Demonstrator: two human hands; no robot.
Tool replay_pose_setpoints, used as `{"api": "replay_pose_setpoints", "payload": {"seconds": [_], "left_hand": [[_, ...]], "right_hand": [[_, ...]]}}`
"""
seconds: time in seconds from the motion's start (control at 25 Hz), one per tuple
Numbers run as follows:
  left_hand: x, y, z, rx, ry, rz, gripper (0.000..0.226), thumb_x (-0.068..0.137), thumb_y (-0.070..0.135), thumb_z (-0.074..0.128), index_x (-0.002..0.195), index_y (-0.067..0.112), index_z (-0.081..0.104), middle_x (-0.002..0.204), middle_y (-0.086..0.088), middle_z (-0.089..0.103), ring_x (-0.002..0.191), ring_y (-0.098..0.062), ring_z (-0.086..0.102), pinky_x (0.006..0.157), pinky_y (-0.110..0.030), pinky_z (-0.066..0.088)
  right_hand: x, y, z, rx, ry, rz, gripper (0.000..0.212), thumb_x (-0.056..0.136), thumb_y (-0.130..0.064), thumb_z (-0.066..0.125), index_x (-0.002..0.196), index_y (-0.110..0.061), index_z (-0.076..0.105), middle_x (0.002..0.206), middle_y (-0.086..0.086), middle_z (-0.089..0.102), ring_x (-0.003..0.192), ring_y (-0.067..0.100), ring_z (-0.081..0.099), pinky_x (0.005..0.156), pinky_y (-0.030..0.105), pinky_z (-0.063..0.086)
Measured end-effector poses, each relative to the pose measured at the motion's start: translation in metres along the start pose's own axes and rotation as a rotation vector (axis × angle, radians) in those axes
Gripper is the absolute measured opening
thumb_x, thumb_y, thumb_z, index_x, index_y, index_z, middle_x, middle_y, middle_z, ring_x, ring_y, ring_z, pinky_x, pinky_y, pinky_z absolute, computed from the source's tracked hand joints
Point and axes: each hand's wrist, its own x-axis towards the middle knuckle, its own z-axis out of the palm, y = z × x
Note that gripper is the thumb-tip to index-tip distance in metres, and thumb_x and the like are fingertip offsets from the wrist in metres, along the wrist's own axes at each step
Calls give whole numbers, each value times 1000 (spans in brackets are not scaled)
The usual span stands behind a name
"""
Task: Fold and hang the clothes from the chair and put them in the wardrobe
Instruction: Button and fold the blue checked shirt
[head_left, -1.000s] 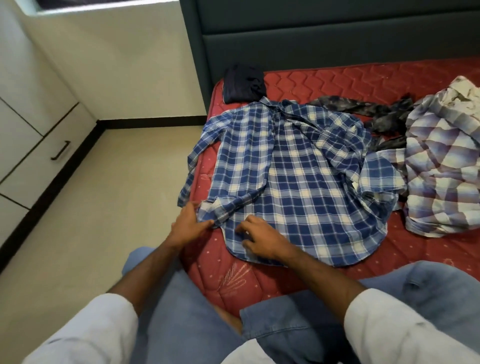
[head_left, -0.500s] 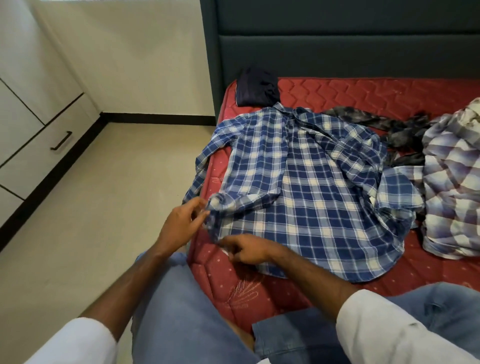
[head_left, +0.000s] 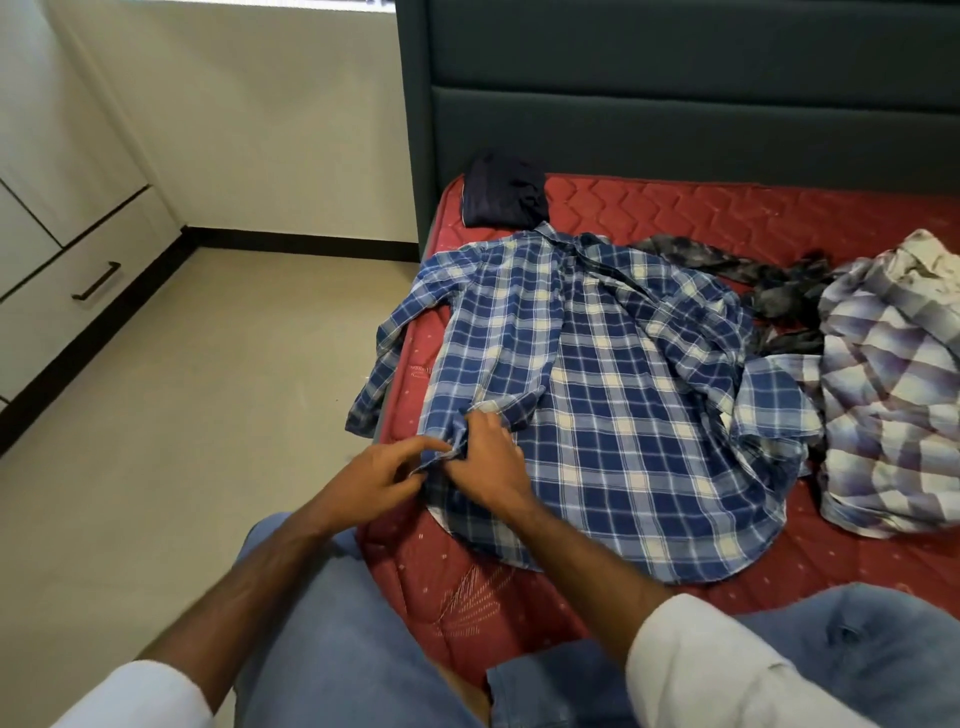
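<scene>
The bed (head_left: 675, 208), a bare red mattress against a dark headboard, carries everything, and the blue plaid shirt (head_left: 623, 415) lies spread across its near left corner, so the biggest risk is position: its left sleeve (head_left: 379, 374) already hangs over the mattress edge toward the floor, and any tug that way could drag more cloth off. To the right a pale plaid garment (head_left: 893, 405) lies heaped just beside the shirt's crumpled right side, with a grey patterned piece (head_left: 769, 291) behind it; a fold swept that way could catch either. A small dark garment (head_left: 504, 192) sits touching the collar and could be pulled along. At the near left hem both hands meet: the right hand (head_left: 488, 462) pinches a bunched ridge of fabric, and the left hand (head_left: 374, 475) touches the same bunch, its fingertips seemingly nipping it. Such a small grip will likely crease the fold, or slip.
</scene>
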Motion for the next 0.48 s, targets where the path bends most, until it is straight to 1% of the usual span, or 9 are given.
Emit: {"api": "replay_pose_setpoints", "payload": {"seconds": [0.04, 0.12, 0.2, 0.28, 0.32, 0.36, 0.4, 0.48], "left_hand": [[-1, 0, -2, 33, 16, -4, 47, 93, 18, 55, 137, 35, 56, 79, 1, 64, 67, -16, 58, 65, -29, 48], [-5, -2, -5, 104, 64, -14, 44, 91, 19, 56, 132, 35, 57, 71, 8, 57, 63, -13, 55, 60, -27, 46], [-9, -1, -8, 209, 104, 14, 39, 86, 22, 55, 123, 32, 61, 69, 14, 54, 61, -9, 51, 57, -25, 44], [-9, 0, -8, 336, 111, 91, 30, 82, 24, 53, 108, 27, 65, 73, 18, 55, 63, -5, 50, 60, -26, 46], [-7, 0, -7, 399, 103, 124, 24, 79, 25, 53, 100, 26, 65, 75, 16, 57, 66, -7, 52, 61, -30, 48], [-3, 2, -5, 456, 91, 148, 18, 78, 25, 53, 93, 27, 63, 77, 13, 59, 69, -11, 55, 62, -32, 47], [0, 2, -3, 515, 77, 172, 13, 77, 26, 52, 87, 27, 60, 80, 11, 59, 72, -15, 57, 62, -32, 43], [9, 3, 3, 632, 33, 217, 6, 79, 30, 53, 82, 28, 58, 86, 8, 56, 77, -16, 54, 64, -31, 34]], "right_hand": [[1, -3, 7, 1, 93, 25, 32, 88, -39, 62, 115, -25, 50, 116, -3, 51, 106, 19, 52, 96, 47, 45], [3, -4, 4, 173, 205, 72, 12, 92, -28, 59, 100, -29, 51, 104, -9, 56, 95, 15, 57, 90, 49, 52], [3, 8, -13, 345, 270, 114, 10, 93, -19, 60, 94, -27, 54, 94, -11, 62, 84, 11, 61, 81, 47, 57], [-2, 25, -39, 345, 347, 61, 15, 92, -9, 63, 94, -24, 61, 94, -12, 63, 85, 5, 61, 81, 39, 58], [-7, 34, -55, 318, 357, -11, 19, 90, -4, 64, 95, -23, 66, 96, -12, 63, 89, 4, 61, 83, 35, 57], [-11, 44, -71, 294, 341, -104, 24, 89, 0, 64, 96, -22, 69, 98, -10, 63, 92, 5, 61, 84, 30, 56], [-16, 55, -87, 263, 283, -200, 28, 87, 4, 65, 99, -21, 72, 99, -9, 63, 94, 5, 60, 85, 24, 53], [-28, 77, -117, 140, 119, -356, 31, 86, 6, 69, 103, -19, 75, 101, -11, 61, 97, 4, 59, 84, 17, 49]]}}
